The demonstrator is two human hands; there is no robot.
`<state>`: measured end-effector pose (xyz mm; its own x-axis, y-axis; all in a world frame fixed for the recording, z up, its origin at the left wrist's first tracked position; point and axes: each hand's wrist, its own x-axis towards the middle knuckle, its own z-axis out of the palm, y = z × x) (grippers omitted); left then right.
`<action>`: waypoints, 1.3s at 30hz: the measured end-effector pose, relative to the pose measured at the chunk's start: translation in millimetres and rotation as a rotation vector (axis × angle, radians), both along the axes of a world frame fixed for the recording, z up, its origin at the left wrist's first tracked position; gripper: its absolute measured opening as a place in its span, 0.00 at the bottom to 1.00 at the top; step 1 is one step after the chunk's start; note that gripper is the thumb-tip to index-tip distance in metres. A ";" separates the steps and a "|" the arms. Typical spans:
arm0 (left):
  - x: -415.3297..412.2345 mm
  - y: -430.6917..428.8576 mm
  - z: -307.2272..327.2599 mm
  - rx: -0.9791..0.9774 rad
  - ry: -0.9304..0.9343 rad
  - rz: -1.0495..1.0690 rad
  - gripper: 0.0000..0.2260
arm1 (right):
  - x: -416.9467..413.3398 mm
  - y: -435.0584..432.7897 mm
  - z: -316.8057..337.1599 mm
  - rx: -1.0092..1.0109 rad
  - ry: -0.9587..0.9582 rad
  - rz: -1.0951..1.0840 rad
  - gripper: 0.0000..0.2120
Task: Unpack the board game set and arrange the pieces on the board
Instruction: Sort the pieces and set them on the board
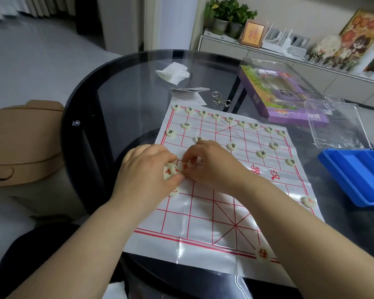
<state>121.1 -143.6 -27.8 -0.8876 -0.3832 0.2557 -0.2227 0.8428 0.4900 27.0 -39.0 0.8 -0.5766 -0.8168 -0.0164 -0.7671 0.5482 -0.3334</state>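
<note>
A white plastic board sheet (203, 229) with a red grid lies on the round glass table. Several cream discs with dark characters (231, 146) stand in rows along its far side. A red-marked disc (262, 253) sits at the near edge and another (309, 201) at the right edge. My left hand (147, 169) and my right hand (212, 162) meet over the board's left middle, fingers pinched around a small cluster of red-marked discs (171, 170). Which hand grips which disc is partly hidden.
A blue plastic tray (354, 178) lies at the right, with a clear lid (337, 126) behind it and a purple boxed toy (289, 98) beyond. A crumpled tissue (173, 73), a folded leaflet (188, 93) and metal rings (220, 100) lie past the board. A tan stool (24, 139) stands left.
</note>
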 end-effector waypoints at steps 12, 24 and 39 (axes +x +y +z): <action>4.0 0.0 -2.6 0.089 0.035 0.025 0.15 | 27.4 52.0 4.5 0.177 0.119 -0.047 0.14; 73.5 -4.9 -1.4 0.343 0.091 -0.162 0.13 | 30.9 57.4 13.1 0.140 0.075 0.074 0.14; 82.1 -7.2 -11.5 0.167 -0.091 -0.249 0.26 | 85.8 54.5 3.0 0.004 -0.027 0.095 0.14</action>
<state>203.2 -150.8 -39.3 -0.9757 -0.1816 0.1227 -0.0691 0.7863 0.6140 112.9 15.4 3.7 -0.4955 -0.8679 -0.0339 -0.8067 0.4743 -0.3526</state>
